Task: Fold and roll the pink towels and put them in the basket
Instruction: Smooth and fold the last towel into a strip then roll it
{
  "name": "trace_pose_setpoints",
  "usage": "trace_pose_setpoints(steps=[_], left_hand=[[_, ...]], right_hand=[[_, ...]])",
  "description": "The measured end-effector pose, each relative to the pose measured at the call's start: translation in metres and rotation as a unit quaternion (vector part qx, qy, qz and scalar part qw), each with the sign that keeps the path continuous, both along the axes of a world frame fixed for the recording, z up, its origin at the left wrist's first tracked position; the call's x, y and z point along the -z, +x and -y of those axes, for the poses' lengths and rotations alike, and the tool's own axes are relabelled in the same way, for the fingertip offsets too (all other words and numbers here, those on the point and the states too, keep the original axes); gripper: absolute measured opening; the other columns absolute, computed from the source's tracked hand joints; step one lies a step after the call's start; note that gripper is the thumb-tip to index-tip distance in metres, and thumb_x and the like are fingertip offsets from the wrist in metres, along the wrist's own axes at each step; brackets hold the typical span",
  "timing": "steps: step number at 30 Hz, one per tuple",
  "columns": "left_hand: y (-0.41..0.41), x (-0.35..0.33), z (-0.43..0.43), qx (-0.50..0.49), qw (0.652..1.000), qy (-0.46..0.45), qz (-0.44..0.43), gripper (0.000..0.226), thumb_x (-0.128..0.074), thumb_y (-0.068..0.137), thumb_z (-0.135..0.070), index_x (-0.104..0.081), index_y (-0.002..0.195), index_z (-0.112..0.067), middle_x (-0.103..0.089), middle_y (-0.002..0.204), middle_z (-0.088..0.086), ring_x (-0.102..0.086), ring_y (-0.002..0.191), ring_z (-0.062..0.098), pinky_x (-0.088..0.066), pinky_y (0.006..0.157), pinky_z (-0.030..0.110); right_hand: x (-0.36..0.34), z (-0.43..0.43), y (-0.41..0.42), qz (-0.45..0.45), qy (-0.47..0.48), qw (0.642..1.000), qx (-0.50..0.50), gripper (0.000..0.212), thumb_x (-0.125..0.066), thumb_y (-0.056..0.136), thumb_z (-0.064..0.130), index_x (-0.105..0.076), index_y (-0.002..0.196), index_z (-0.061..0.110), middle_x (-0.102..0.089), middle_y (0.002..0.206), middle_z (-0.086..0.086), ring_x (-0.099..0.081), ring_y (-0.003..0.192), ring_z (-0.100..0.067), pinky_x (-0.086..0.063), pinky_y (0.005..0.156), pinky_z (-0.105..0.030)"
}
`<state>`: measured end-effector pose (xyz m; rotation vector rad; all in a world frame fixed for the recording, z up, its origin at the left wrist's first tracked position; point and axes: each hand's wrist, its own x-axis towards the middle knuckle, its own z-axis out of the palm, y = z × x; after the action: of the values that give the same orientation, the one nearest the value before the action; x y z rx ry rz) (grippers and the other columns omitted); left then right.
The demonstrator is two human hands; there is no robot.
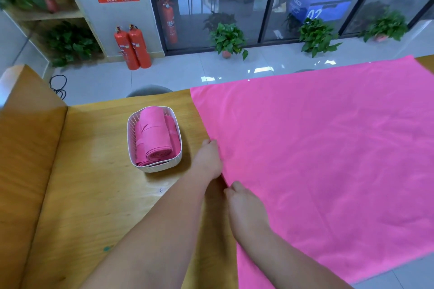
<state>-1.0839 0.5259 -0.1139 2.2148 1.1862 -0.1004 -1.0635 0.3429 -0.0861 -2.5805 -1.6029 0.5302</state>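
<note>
Left grip (pixel 207 159) and right grip (pixel 244 206) pinch the pink towel (pixel 328 148) at its left edge — I'd lift evenly, fold straight across the counter (pixel 94 183), edges matched.

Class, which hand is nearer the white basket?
Left. The left hand is just right of the basket; the right hand lies farther off, nearer the camera. Both grip the edge of the spread towel.

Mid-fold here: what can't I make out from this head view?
- Left hand fingertips: head view, hidden at the spread towel edge; grip unclear.
- Spread towel's near corner: cut off by the frame's bottom edge.
- Rolled towels in the basket: top roll hides those beneath; count unclear.
</note>
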Motion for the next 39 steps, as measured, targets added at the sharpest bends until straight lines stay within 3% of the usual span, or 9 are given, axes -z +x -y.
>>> trace_pose_setpoints(steps=[4,7,10,17,21,24,28,31,39], left_hand=[[-0.011,-0.004,-0.004,-0.007,1.0,0.006,-0.012,0.061,-0.065,0.087,-0.011,-0.045,0.144,-0.007,-0.037,0.15,0.013,-0.057,0.129,0.037,-0.049,0.105,0.047],[-0.017,-0.008,-0.008,0.002,1.0,0.014,-0.016,0.061,-0.069,0.081,-0.014,-0.047,0.138,-0.009,-0.043,0.139,0.012,-0.058,0.124,0.039,-0.05,0.103,0.049],[-0.017,-0.017,-0.005,0.022,0.998,0.047,-0.042,0.074,-0.07,0.082,-0.021,-0.041,0.149,-0.011,-0.043,0.148,0.01,-0.045,0.134,0.039,-0.045,0.108,0.049],[0.017,-0.062,0.008,0.009,0.997,0.073,-0.016,0.083,-0.057,0.083,-0.033,-0.032,0.159,-0.011,-0.035,0.163,0.007,-0.031,0.147,0.037,-0.034,0.119,0.046],[0.054,-0.091,0.022,0.031,0.995,0.1,-0.003,0.093,-0.056,0.084,-0.045,-0.022,0.164,-0.012,-0.027,0.169,0.009,-0.022,0.155,0.034,-0.023,0.126,0.044],[0.085,-0.108,0.037,0.032,0.989,0.142,-0.002,0.102,-0.04,0.075,-0.059,-0.024,0.163,-0.01,-0.028,0.168,0.01,-0.021,0.156,0.034,-0.016,0.128,0.045],[0.134,-0.135,0.068,0.034,0.986,0.165,-0.009,0.102,-0.034,0.086,-0.071,-0.013,0.166,-0.012,-0.013,0.174,0.006,-0.007,0.16,0.036,-0.009,0.13,0.048],[0.175,-0.158,0.101,0.02,0.984,0.175,-0.014,0.091,-0.041,0.099,-0.067,-0.007,0.167,-0.017,-0.003,0.175,-0.002,0.004,0.16,0.035,-0.008,0.129,0.05],[0.279,-0.193,0.171,0.025,0.978,0.205,-0.002,0.085,-0.033,0.103,-0.066,-0.008,0.167,-0.015,-0.002,0.176,0.0,0.007,0.16,0.038,-0.005,0.129,0.055]], right_hand=[[-0.002,0.001,-0.004,-0.012,-0.015,0.999,-0.034,0.018,-0.05,0.102,0.007,-0.06,0.116,0.009,-0.051,0.115,-0.008,-0.065,0.095,-0.036,-0.045,0.074,-0.047],[-0.005,0.004,-0.004,-0.023,-0.02,0.998,-0.054,0.021,-0.051,0.099,0.002,-0.058,0.117,0.009,-0.049,0.115,-0.008,-0.064,0.093,-0.035,-0.043,0.072,-0.046],[-0.015,0.007,0.001,-0.019,-0.018,0.997,-0.068,0.026,-0.052,0.095,-0.002,-0.058,0.118,0.009,-0.05,0.115,-0.01,-0.064,0.095,-0.037,-0.046,0.074,-0.047],[-0.062,0.022,0.042,0.006,0.019,0.997,-0.072,0.025,-0.045,0.1,0.008,-0.058,0.121,0.011,-0.054,0.115,-0.01,-0.064,0.105,-0.038,-0.049,0.081,-0.048],[-0.089,0.042,0.09,0.026,0.065,0.997,-0.046,0.023,-0.049,0.098,0.013,-0.061,0.117,0.02,-0.055,0.109,-0.002,-0.066,0.102,-0.034,-0.051,0.076,-0.045],[-0.108,0.062,0.127,0.06,0.09,0.993,-0.041,0.029,-0.05,0.098,0.012,-0.063,0.121,0.023,-0.057,0.112,0.001,-0.06,0.112,-0.028,-0.053,0.084,-0.043],[-0.138,0.095,0.178,0.095,0.119,0.988,-0.038,0.04,-0.049,0.094,0.002,-0.062,0.127,0.02,-0.058,0.118,-0.002,-0.055,0.117,-0.029,-0.053,0.091,-0.044],[-0.153,0.123,0.217,0.105,0.126,0.986,-0.031,0.039,-0.05,0.092,-0.001,-0.06,0.126,0.016,-0.056,0.119,-0.004,-0.053,0.116,-0.03,-0.052,0.088,-0.044],[-0.18,0.198,0.32,0.12,0.153,0.981,-0.03,0.039,-0.048,0.09,-0.002,-0.06,0.124,0.013,-0.057,0.118,-0.007,-0.056,0.114,-0.032,-0.052,0.088,-0.044]])
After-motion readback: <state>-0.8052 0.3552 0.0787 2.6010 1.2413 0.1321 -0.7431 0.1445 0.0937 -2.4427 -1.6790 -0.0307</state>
